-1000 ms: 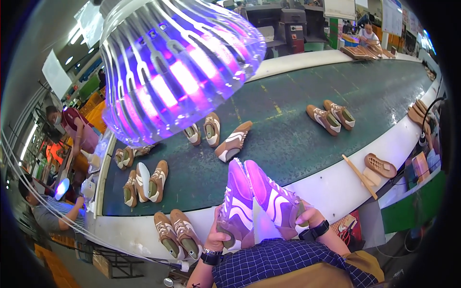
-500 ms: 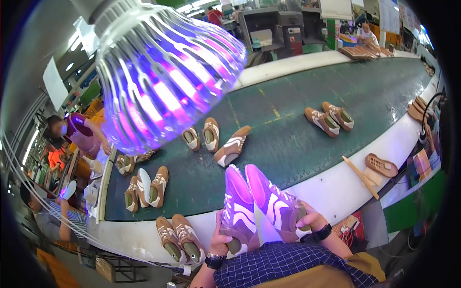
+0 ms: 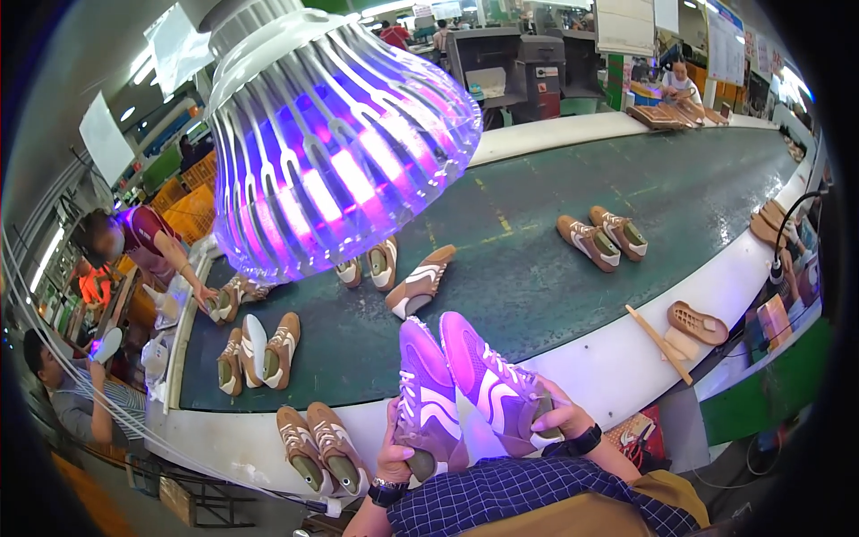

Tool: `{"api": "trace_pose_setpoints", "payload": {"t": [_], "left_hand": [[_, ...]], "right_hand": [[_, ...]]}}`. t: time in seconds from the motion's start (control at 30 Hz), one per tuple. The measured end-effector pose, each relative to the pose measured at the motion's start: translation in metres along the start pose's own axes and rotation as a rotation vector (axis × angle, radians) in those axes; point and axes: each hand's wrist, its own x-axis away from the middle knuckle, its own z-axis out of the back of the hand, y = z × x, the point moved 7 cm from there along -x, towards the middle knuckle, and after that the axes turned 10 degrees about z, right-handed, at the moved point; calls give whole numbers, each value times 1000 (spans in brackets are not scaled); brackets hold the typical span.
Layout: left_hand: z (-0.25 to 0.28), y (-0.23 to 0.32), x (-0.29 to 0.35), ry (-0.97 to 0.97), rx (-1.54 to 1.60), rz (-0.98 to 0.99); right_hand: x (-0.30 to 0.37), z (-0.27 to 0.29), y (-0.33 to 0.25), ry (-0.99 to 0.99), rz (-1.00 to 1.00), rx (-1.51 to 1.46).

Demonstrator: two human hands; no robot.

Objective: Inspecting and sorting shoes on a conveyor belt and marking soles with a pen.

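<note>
My left hand [image 3: 394, 454] is closed around the heel end of a brown sneaker [image 3: 429, 385] with a white wavy side stripe and white laces. In my right hand [image 3: 564, 413] is its mate, a second sneaker [image 3: 494, 387], gripped at the heel. Both are held side by side, toes pointing away and nearly touching, sides turned up. Purple light tints their uppers. A large finned lamp [image 3: 340, 152] glows purple above and to the left. Close to my left hand, a pair of brown sneakers [image 3: 318, 443] sits on the white ledge [image 3: 215, 438].
A green conveyor belt [image 3: 528, 295] carries several more brown sneakers [image 3: 601, 238]. On the right ledge lie a wooden stick [image 3: 658, 345] and a tan shoe sole [image 3: 697, 322]. At the left, a person [image 3: 148, 237] reaches over the belt; another [image 3: 76, 394] holds a white-soled item. Cables cross the lower left.
The view has shifted slightly, so the lamp appears farther right and the belt lower. The person at left has stretched a hand to a shoe on the belt. My hands keep both sneakers.
</note>
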Motion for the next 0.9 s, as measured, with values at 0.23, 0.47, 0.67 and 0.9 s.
{"api": "trace_pose_setpoints", "payload": {"t": [0.23, 0.47, 0.67, 0.9], "left_hand": [[-4, 3, -1, 19, -22, 10], [-1, 4, -2, 17, -54, 32], [1, 0, -4, 17, -45, 45], [2, 0, -6, 38, -71, 19]], "right_hand": [[2, -1, 2, 33, -50, -37], [2, 3, 5, 27, -46, -15], [3, 1, 1, 35, -72, -15], [4, 5, 5, 24, -102, 13]]}}
